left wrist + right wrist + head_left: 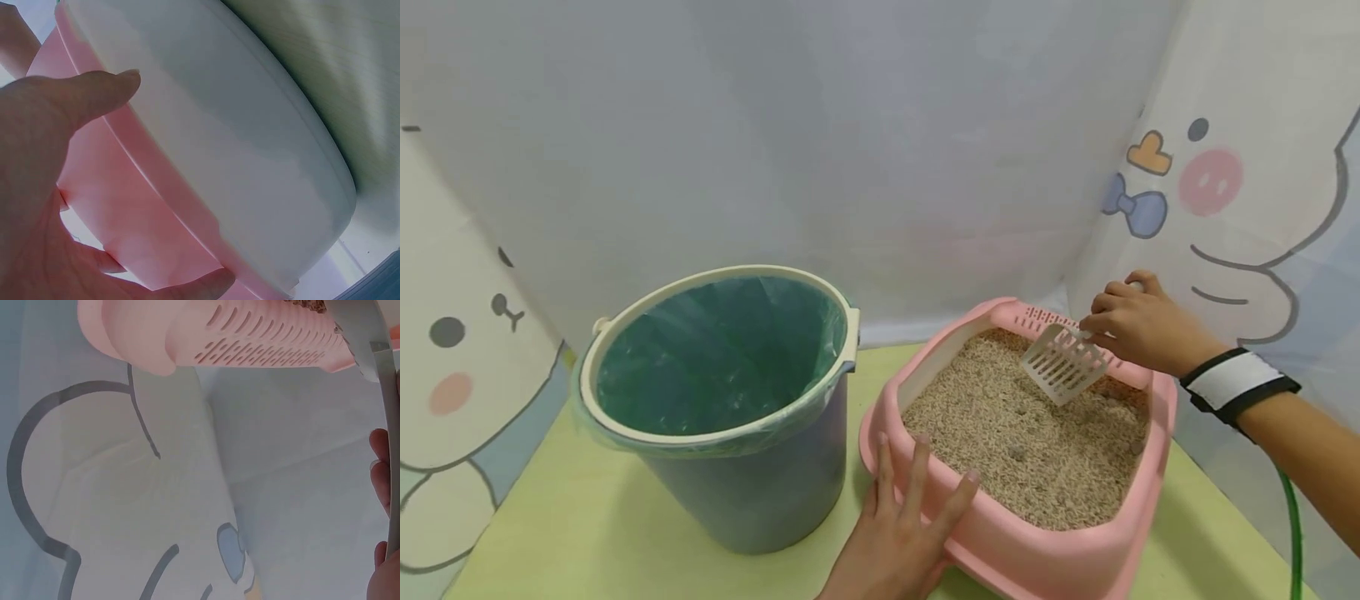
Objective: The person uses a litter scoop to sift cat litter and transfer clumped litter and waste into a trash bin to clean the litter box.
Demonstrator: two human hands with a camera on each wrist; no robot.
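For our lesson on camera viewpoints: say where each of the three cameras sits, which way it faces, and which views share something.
Head: worn on the head, looking forward and down at the bucket, the pink litter tray and both hands, the left hand flat on the tray's rim, the right hand gripping the scoop.
Left wrist: looks along the palm at the tray's outer wall.
Right wrist: looks past the fingertips at the scoop handle, the tray's slotted rim and the curtain.
Shared: all three show the pink tray.
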